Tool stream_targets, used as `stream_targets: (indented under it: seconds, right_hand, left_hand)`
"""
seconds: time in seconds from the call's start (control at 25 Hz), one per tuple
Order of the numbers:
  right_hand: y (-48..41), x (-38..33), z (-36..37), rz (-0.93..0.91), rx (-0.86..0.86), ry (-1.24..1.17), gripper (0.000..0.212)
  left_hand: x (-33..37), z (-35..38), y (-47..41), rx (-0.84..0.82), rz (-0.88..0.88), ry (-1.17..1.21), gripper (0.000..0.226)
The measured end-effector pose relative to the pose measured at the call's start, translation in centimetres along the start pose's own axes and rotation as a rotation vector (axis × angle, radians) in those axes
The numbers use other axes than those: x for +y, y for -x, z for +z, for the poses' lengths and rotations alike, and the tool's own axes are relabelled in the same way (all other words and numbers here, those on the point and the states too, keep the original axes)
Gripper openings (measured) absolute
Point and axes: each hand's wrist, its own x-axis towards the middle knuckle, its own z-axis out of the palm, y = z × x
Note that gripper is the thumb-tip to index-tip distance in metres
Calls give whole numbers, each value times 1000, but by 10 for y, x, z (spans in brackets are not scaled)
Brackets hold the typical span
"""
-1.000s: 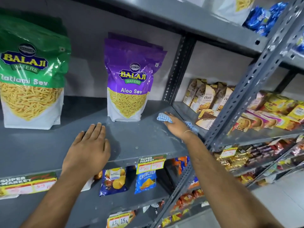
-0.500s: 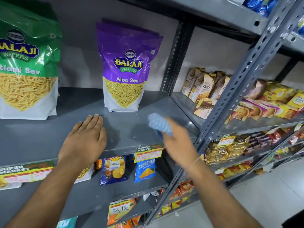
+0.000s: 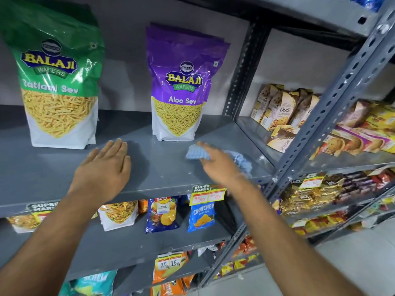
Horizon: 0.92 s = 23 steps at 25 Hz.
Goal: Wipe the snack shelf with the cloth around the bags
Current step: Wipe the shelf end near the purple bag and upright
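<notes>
Grey metal snack shelf [image 3: 162,167], flat, faint pale specks near its front edge. Blue checked cloth [image 3: 197,152] bunched up and motion-blurred, lying on the shelf's right front area, just in front of the purple bag, partly hidden. Green Balaji Ratlami Sev bag [image 3: 57,82] upright at left rear. Purple Balaji Aloo Sev bag [image 3: 181,86] upright mid-shelf, more purple bags stacked behind it. The two bags stand well apart.

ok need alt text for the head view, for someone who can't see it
A person's right hand presses a blue cloth onto a grey shelf before a purple snack bag. The left hand rests flat on the shelf near a green bag.
</notes>
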Motion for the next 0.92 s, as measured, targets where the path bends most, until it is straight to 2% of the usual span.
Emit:
stream_targets:
  seconds: [0.12,0.16,0.2,0.28,0.36,0.44,0.52,0.68,0.84,0.92]
  right_hand:
    - [74,-45,23,-249,-168,-122,63]
    - [86,-50,23,-294,-170,-149,63]
    - [87,-53,16,-288,-111,-176,61]
    - [62,-40,-6,-208,139,-199,55]
    - [16,-12,-37,-23,313,-119,48]
    - [-22,12,-51,159,253,32,39]
    - [-37,17,-35,196,122,113,37]
    - [-13,-20,11,35,63,124,58]
    - [36,-74,41,-202,-44,73,64]
    - [73,-97,55,-346,-152,-45,66]
  left_hand:
    - [-4,4,0,-20,18,19,60]
    - [-5,5,-1,-35,38,3,60]
    - [-4,6,-2,-42,52,-10,60]
    - [-6,5,-3,-37,58,-19,61]
    - [-7,6,-2,-35,56,-13,61]
    - [-7,6,-1,-28,51,1,60]
    - [-5,5,0,-9,48,20,60]
    - [-5,5,1,-12,48,31,60]
    - [-8,4,-3,-30,38,109,58]
    - [-10,3,-5,-46,20,199,56]
